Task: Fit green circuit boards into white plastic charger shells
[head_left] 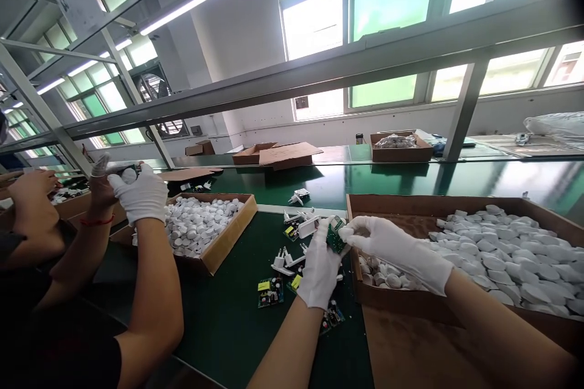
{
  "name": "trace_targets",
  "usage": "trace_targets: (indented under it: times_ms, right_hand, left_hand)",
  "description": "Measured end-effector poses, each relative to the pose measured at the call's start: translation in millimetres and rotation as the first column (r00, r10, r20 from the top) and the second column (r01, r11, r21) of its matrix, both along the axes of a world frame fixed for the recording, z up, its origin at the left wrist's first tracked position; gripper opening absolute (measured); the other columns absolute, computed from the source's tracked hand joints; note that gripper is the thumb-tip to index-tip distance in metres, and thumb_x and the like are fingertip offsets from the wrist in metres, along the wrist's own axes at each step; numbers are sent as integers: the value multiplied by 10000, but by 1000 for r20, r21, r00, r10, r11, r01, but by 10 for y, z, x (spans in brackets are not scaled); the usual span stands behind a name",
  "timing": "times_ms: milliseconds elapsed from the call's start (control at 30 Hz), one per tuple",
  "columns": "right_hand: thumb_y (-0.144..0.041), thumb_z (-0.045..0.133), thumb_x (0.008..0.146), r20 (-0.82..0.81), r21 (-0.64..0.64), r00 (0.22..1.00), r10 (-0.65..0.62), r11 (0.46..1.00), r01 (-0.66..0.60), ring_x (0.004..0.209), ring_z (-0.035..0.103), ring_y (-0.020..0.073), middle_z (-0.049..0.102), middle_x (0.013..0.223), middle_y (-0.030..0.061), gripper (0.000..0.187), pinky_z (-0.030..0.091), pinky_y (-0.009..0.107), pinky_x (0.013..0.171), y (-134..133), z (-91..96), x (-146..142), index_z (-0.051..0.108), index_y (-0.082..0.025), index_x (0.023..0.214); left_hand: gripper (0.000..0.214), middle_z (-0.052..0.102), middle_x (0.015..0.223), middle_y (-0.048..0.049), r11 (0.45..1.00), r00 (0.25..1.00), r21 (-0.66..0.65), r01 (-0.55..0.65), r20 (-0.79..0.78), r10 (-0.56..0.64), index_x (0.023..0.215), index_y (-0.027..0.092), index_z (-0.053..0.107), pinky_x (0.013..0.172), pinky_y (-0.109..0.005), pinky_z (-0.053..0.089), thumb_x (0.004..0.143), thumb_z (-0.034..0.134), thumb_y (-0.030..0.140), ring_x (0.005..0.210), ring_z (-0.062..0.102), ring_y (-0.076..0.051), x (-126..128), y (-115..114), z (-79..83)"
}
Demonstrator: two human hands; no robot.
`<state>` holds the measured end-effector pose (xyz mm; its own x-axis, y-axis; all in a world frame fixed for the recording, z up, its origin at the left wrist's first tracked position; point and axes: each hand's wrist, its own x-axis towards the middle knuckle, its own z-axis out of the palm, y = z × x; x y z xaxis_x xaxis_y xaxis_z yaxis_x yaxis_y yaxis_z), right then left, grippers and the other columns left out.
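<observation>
My left hand (319, 270), in a white glove, is closed around a small green circuit board (336, 234). From the other side my gloved right hand (381, 243) has its fingertips pinched together at the board's right edge. A white plastic casing (308, 228) shows just beyond my left fingers; whether that hand touches it, I cannot tell. White plug pieces with pins (281, 260) lie left of my left hand. Closer to me is a loose circuit board with a yellow component (271, 292), and another board (333, 316) sits partly hidden by my left wrist.
A cardboard box (456, 202) of white plastic pieces stands at right, another box (230, 234) at left. A co-worker's gloved hand (145, 193) holds a white part there. Behind are another plug piece (300, 196), open cartons (287, 155) and a metal shelf beam (319, 76).
</observation>
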<state>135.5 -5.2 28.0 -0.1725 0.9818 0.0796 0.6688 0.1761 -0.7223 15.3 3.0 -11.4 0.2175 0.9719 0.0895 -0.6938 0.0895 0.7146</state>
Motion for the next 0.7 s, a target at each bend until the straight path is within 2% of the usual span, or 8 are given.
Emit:
trace_targets:
  times_ms: [100, 167, 367, 500, 567, 633, 700]
  right_hand:
    - [-424, 454, 718, 21, -33, 999, 42, 999, -41, 722, 575, 164, 644, 802, 17, 261, 424, 257, 630, -4, 30, 19, 598, -212, 769]
    - [-422, 460, 712, 48, -44, 998, 42, 998, -40, 720, 577, 163, 645, 795, 13, 252, 422, 257, 631, 2, 17, 23, 599, -216, 757]
    - [-388, 494, 677, 106, -7, 992, -68, 998, 69, 645, 567, 144, 637, 716, -8, 189, 393, 234, 553, -6, -74, -40, 590, -234, 730]
    - [-343, 524, 648, 177, 187, 956, -233, 962, 200, 595, 543, 136, 613, 648, -17, 123, 355, 224, 500, -39, -178, -139, 568, -228, 649]
    - [-334, 544, 633, 115, 233, 976, -185, 960, 154, 589, 536, 130, 603, 638, -18, 117, 367, 221, 506, -38, -235, -180, 551, -217, 633]
    - [-341, 536, 642, -61, 202, 994, -91, 974, 101, 578, 537, 123, 596, 634, -14, 135, 400, 223, 525, -24, -269, -201, 536, -207, 656]
    - [-357, 502, 666, -275, 194, 959, -63, 974, 120, 618, 552, 132, 605, 679, 9, 170, 436, 242, 583, -5, -273, -199, 525, -195, 711]
  left_hand:
    - [352, 564, 981, -67, 1000, 999, -9, 15, -36, -15, 950, 174, 562, 829, -326, 424, 709, 563, 430, 986, 488, -216, -41, 15, -23]
    - [345, 569, 969, -65, 1000, 996, 25, -18, -84, 20, 941, 176, 570, 833, -318, 420, 692, 590, 414, 979, 492, -216, -43, 15, -44]
    - [384, 572, 927, -43, 982, 985, 163, -97, -125, 118, 943, 187, 554, 857, -295, 388, 603, 707, 277, 938, 508, -187, 24, 51, -94]
    - [337, 570, 799, -23, 980, 991, 177, -96, -76, 110, 855, 157, 550, 776, -302, 428, 575, 727, 219, 770, 555, -156, 47, 98, -109]
    - [264, 562, 742, -20, 988, 994, 134, -76, -64, 85, 784, 136, 545, 732, -295, 446, 600, 709, 228, 721, 559, -150, 36, 97, -105]
    - [219, 561, 759, -31, 994, 994, 91, -57, -87, 65, 754, 126, 541, 700, -278, 458, 638, 679, 249, 722, 558, -150, 13, 75, -88]
    - [207, 559, 804, -35, 996, 992, 74, -44, -117, 53, 794, 138, 540, 672, -260, 467, 681, 641, 279, 733, 554, -142, -12, 36, -57]
